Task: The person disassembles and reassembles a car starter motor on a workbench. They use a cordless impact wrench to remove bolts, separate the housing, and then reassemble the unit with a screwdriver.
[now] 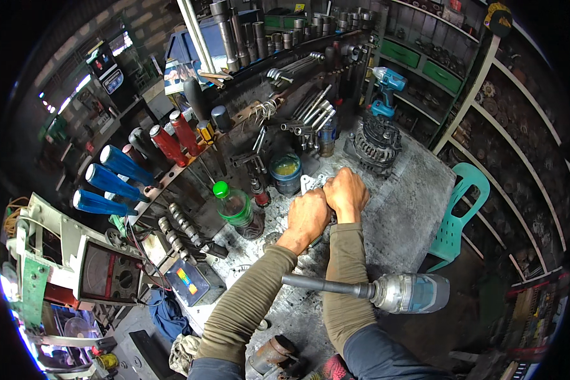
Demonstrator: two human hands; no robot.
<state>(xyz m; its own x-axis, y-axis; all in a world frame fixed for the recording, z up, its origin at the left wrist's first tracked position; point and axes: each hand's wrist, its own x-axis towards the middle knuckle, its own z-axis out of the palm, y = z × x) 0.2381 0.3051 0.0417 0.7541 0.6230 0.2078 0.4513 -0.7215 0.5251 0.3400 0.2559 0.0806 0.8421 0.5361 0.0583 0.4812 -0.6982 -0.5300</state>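
My left hand (308,218) and my right hand (348,191) are side by side over the worn metal bench, both with curled fingers. A silver metal part (313,183) with holes shows just beyond my knuckles. What the fingers grip is hidden beneath the hands. Past them stands a blue tub (286,173) with yellowish contents, and farther right an alternator (375,144) rests on the bench. Crossing in front of my right forearm is an impact wrench (411,293) with a long socket extension (326,285); what holds it up cannot be seen.
A green-capped bottle (233,204) stands left of my hands, near a rack of blue-handled screwdrivers (111,180). Sockets and wrenches (313,114) line the back. A blue cordless tool (386,88) stands behind the alternator. A green plastic chair (459,209) is at the right edge.
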